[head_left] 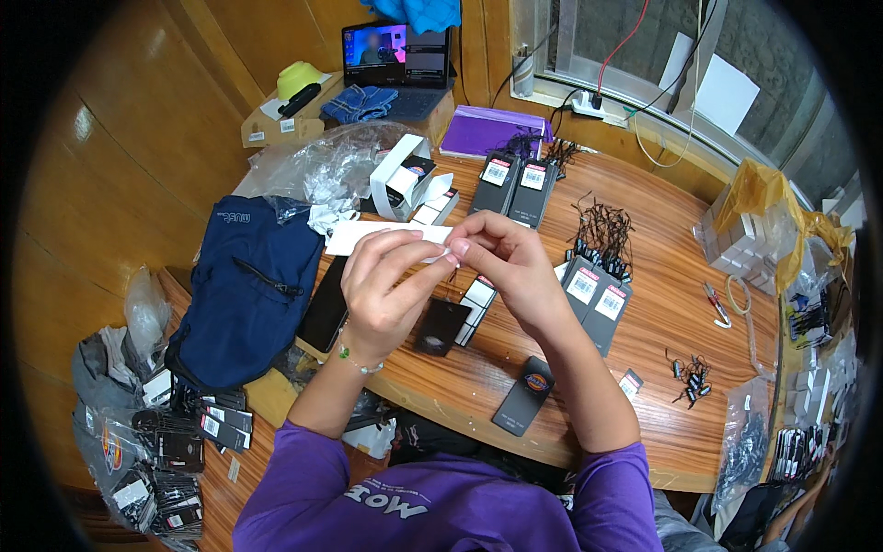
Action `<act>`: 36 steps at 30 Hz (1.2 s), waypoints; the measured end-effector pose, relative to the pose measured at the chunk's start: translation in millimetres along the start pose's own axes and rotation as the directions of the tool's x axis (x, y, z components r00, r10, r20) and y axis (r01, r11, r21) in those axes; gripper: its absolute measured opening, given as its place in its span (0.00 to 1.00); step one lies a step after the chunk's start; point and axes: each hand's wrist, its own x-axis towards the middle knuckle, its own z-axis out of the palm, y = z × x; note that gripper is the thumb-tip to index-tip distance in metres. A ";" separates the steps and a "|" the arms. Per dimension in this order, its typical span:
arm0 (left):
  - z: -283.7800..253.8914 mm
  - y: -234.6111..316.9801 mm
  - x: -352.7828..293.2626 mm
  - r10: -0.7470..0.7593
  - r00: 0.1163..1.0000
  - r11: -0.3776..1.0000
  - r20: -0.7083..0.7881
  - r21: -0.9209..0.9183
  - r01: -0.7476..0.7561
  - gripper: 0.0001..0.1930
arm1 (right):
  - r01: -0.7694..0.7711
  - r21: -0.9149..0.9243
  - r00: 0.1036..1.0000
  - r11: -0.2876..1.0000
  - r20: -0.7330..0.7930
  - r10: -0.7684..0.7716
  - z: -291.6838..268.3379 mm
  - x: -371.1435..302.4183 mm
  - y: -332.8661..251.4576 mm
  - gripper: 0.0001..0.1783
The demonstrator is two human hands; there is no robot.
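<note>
wooden table point(671, 304), pretty packed tbh | navy bag point(244, 304) by the table's left edge | left hand point(382, 293) and right hand point(515, 262) above the table, fingertips together, both pinching | white strip point(348, 237), end in those fingers, over the table's left half

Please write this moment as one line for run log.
left hand: fingertips at white strip; right hand: fingertips meeting left's; table: dark card near front edge
</note>
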 end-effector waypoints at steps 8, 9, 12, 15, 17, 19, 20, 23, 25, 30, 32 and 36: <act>3.3 7.8 -5.0 -0.385 0.919 0.821 0.088 -0.422 0.384 0.10 | 0.247 0.308 0.956 0.919 -0.234 -0.178 -9.5 4.2 -11.3 0.07; 4.2 12.1 -6.1 -0.437 0.898 0.784 0.057 -0.465 0.411 0.09 | 0.258 0.334 0.957 0.907 -0.216 -0.193 -12.6 3.9 -12.2 0.07; 3.8 6.0 -7.5 -0.303 0.942 0.845 0.141 -0.418 0.334 0.09 | 0.258 0.391 0.965 0.884 -0.154 -0.213 -17.5 2.9 -13.8 0.07; 4.7 7.7 -3.7 -0.291 0.935 0.864 0.205 -0.364 0.349 0.10 | 0.216 0.333 0.973 0.918 -0.146 -0.176 -14.5 1.1 -20.8 0.07; 1.4 8.6 -0.1 -0.319 0.924 0.856 0.210 -0.354 0.376 0.11 | 0.194 0.195 0.960 0.962 -0.238 -0.145 -10.2 1.1 -25.4 0.07; -1.0 7.7 1.2 -0.319 0.924 0.860 0.212 -0.343 0.376 0.11 | 0.237 0.134 0.943 0.962 -0.268 -0.195 -17.5 4.2 -20.6 0.07; -2.2 5.9 1.1 -0.306 0.928 0.868 0.213 -0.337 0.364 0.11 | 0.258 0.103 0.934 0.961 -0.282 -0.220 -21.0 4.9 -19.2 0.07; -1.5 2.9 0.2 -0.303 0.928 0.879 0.219 -0.311 0.360 0.11 | 0.167 0.360 0.984 0.918 -0.116 -0.134 -21.2 1.5 -22.7 0.07; 1.0 3.8 -0.3 -0.320 0.920 0.869 0.224 -0.316 0.379 0.10 | 0.168 0.442 0.985 0.881 -0.054 -0.161 -17.3 0.9 -22.3 0.08; 4.6 15.4 5.3 -0.333 0.915 0.839 0.228 -0.371 0.398 0.10 | 0.147 0.613 0.983 0.776 -0.005 -0.183 -10.9 0.7 -20.3 0.08; 8.0 12.4 0.8 -0.338 0.919 0.834 0.202 -0.389 0.392 0.11 | 0.106 0.685 0.985 0.720 0.025 -0.169 -9.5 0.1 -19.1 0.08; 9.9 5.6 -9.6 -0.361 0.924 0.829 0.127 -0.409 0.381 0.11 | 0.042 0.782 0.983 0.622 0.080 -0.168 -7.1 0.7 -12.3 0.07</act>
